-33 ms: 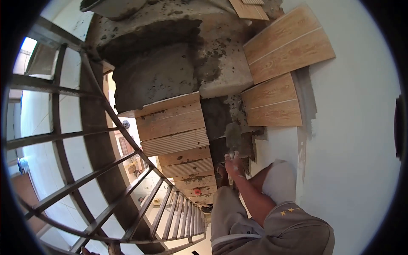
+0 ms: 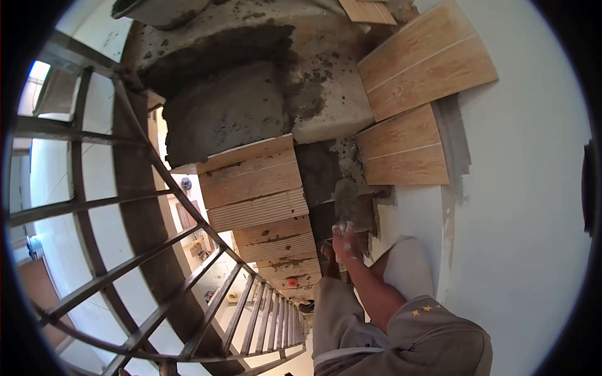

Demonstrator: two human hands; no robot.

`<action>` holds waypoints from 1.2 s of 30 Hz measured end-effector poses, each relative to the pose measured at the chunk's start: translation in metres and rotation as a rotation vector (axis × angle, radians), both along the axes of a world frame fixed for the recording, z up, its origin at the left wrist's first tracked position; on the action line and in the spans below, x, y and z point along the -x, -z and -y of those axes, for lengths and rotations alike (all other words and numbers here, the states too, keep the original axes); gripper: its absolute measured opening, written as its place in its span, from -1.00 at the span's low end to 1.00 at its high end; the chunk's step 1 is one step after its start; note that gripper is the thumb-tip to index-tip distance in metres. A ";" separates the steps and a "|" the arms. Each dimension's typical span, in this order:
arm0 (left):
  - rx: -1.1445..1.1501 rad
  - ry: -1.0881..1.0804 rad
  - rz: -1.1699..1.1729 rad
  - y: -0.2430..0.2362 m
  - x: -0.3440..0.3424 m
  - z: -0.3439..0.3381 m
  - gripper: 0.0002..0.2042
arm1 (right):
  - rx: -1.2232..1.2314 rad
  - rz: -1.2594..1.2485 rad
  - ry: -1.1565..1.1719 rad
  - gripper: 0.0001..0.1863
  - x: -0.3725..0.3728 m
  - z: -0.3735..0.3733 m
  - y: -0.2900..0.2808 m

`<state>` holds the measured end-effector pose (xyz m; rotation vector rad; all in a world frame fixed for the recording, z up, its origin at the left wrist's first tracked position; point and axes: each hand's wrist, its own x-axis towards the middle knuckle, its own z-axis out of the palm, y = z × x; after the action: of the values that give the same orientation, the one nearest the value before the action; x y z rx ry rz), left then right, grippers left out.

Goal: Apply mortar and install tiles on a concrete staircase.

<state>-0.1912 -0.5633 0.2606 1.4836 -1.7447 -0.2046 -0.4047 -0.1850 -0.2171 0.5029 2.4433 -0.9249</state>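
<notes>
My right hand (image 2: 345,241) is closed around the handle of a trowel (image 2: 345,200), whose mortar-smeared blade is over dark wet mortar (image 2: 316,175) on the stair beside the laid wood-look tiles (image 2: 251,175). A small part of my left hand (image 2: 124,371) shows at the bottom-left edge by the metal railing (image 2: 168,368); its fingers are too cut off to read. My bare foot (image 2: 327,254) is partly hidden behind my right hand and arm.
Two loose wood-look tile pieces (image 2: 426,59) (image 2: 401,153) lie at the right by the white wall (image 2: 520,207). The upper landing has spread mortar (image 2: 226,106) and a bucket (image 2: 147,9). The barred railing runs along the left, with a lower level seen through it.
The view has shifted very slightly. My right hand and the trowel have barely moved.
</notes>
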 end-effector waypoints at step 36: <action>0.103 0.075 0.089 0.010 0.029 -0.020 -0.69 | 0.596 0.097 0.092 -0.34 0.094 0.063 0.132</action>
<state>-0.2206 -0.5434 0.2504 1.3728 -1.8553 -0.0877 -0.4988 -0.2479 -0.3487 0.4269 1.9353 -1.5482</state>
